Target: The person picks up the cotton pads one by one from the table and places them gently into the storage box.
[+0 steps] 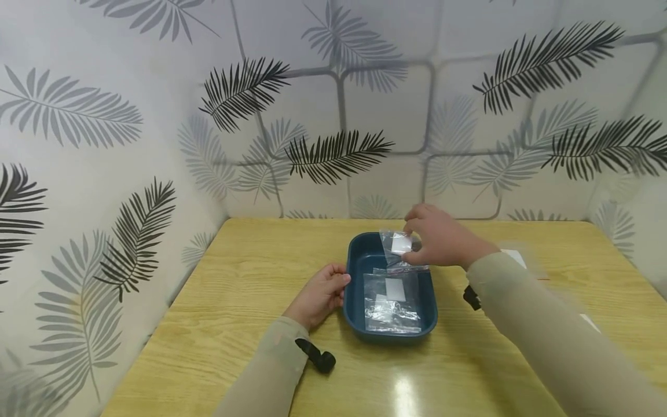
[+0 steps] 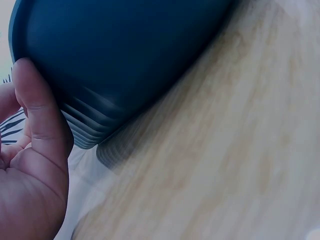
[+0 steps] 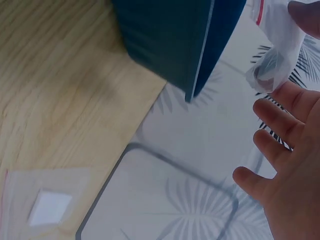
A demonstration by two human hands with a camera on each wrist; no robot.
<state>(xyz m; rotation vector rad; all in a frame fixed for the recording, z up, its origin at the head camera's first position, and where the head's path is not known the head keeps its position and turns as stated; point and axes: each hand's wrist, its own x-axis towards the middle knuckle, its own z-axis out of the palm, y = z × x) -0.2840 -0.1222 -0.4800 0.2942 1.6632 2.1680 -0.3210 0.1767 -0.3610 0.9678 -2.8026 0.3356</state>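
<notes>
Pinching 1 clear bag [image 1: 401, 243] in right hand [image 1: 440, 234] over blue tub [image 1: 392, 339], lower centre of head view, with other bags [image 1: 392, 315] inside; gripping tub's left side with left hand [image 1: 323, 294].

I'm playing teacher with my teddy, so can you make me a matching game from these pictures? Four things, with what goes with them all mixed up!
Things:
1. Left hand
2. Tub
3. Right hand
4. Wall

What goes with them:
A. Pinching a clear bag
B. Feather-patterned
C. Holding the tub's side
D. Dark blue

Right pairs: 1-C, 2-D, 3-A, 4-B
</notes>
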